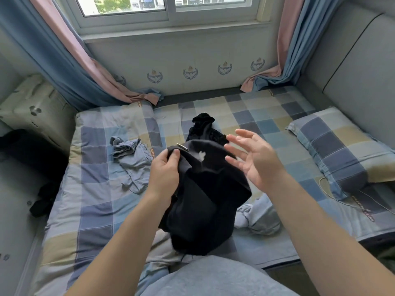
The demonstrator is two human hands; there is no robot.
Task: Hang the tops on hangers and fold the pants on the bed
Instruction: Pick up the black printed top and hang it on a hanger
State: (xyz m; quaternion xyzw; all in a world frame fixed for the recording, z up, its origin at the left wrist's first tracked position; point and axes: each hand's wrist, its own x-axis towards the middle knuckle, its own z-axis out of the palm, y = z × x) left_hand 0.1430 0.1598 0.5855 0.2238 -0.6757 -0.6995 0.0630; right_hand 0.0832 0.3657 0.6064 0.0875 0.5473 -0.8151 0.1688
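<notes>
- Grey clothing (213, 278) on the person's body fills the bottom centre of the frame, nearest the camera.
- Both bare forearms reach up from the bottom corners towards the middle.
- A black garment (205, 189) hangs bunched in mid-frame, held up above the bed (96, 189). Its lower end droops towards the grey clothing.
- A small white mark (201, 155) shows near the top of the black garment, and a pale tag (182, 147) sticks out at its upper left edge.
- The left hand (164, 171) has its grip pinched on the black garment's upper left edge, thumb on top and fingers curled under the cloth.
- The right hand (254, 159) is just right of the black garment, palm turned left. Its grip is spread wide and holds nothing. I cannot tell whether its fingertips touch the cloth.
- A second black garment (203, 124) lies crumpled on the bed, above the held one in the frame.
- A grey-blue garment (130, 159) lies rumpled on the bed, left of centre.
- A pale blue garment (258, 218) lies heaped on the bed, lower right of centre, under the right forearm.
- A checked pillow (342, 150) rests at the right edge of the bed, with a thin cable (342, 197) trailing below it.
- Blue and pink curtains (288, 60) hang at both sides of the window (171, 9) along the top.
</notes>
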